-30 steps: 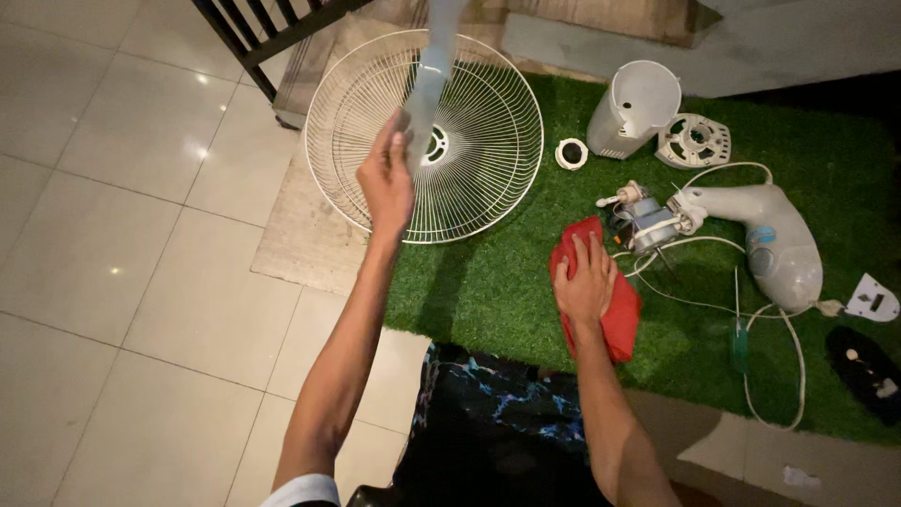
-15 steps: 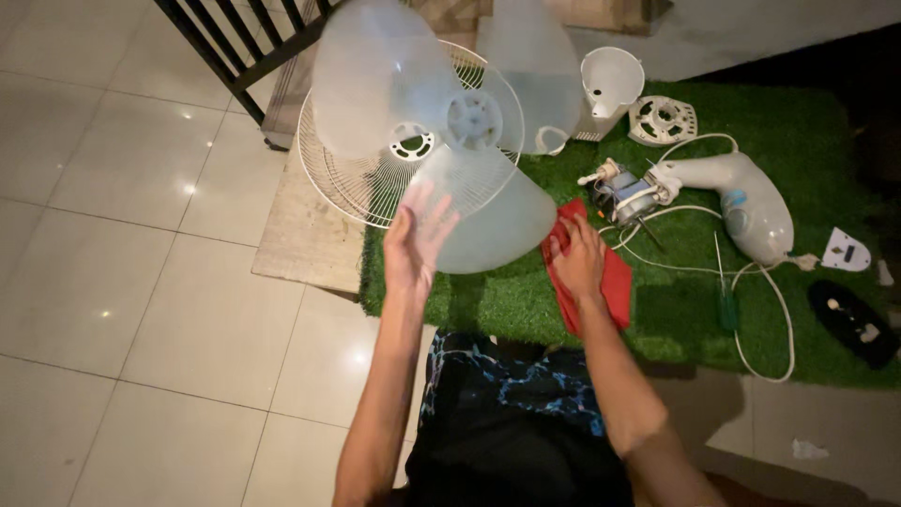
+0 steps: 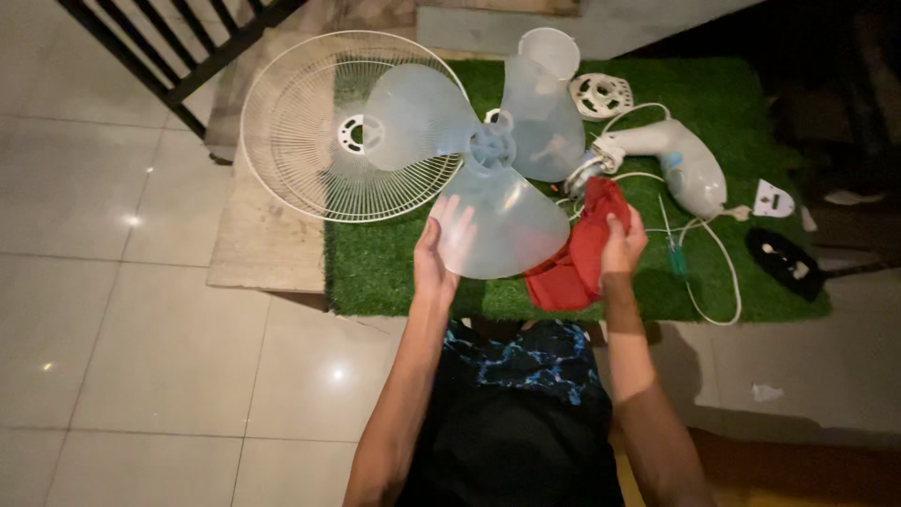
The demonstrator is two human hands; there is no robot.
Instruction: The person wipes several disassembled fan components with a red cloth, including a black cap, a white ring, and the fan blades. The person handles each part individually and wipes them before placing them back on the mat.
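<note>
My left hand (image 3: pixel 441 252) holds up a translucent three-blade fan propeller (image 3: pixel 488 178) by the edge of its nearest blade, thumb in front and fingers behind it. My right hand (image 3: pixel 621 246) grips a red cloth (image 3: pixel 577 258), lifted off the green mat just right of that blade. The propeller's hub faces me above the mat.
A white wire fan grille (image 3: pixel 319 131) lies at the left edge of the green turf mat (image 3: pixel 741 103). On the mat lie a white fan body with cord (image 3: pixel 680 164), a white cover (image 3: pixel 549 47), a round plastic part (image 3: pixel 601 94) and a green screwdriver (image 3: pixel 674 253). Black railing (image 3: pixel 169 56) stands at top left.
The propeller turned from edge-on to face me and came closer. My right hand picked the red cloth up off the mat. The view shifted right.
</note>
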